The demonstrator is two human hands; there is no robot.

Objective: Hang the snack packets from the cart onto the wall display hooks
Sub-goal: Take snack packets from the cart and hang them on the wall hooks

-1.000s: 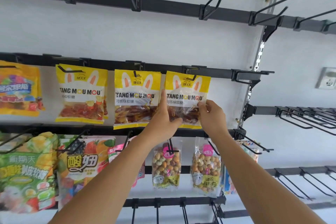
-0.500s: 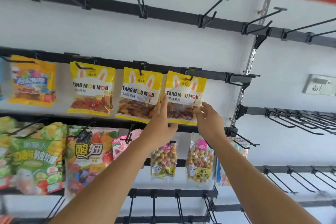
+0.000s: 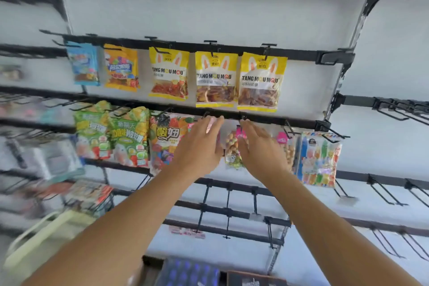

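**Both hands off the hung packets**

White wall panelling is carrying rows of black rails with display hooks, and the view is blurring toward the left edge. On the middle rail three yellow Tang Mou Mou packets are hanging side by side: the left packet, the middle packet and the right packet, each on its own hook. An orange packet and a blue packet are hanging further left. Below them, green packets and a fruit-print packet are filling the next rail, with a clear nut packet showing between the hands. The left hand and right hand are hovering under the yellow row, fingers straight and spread, grasping nothing. A pale cart handle is showing at lower left.
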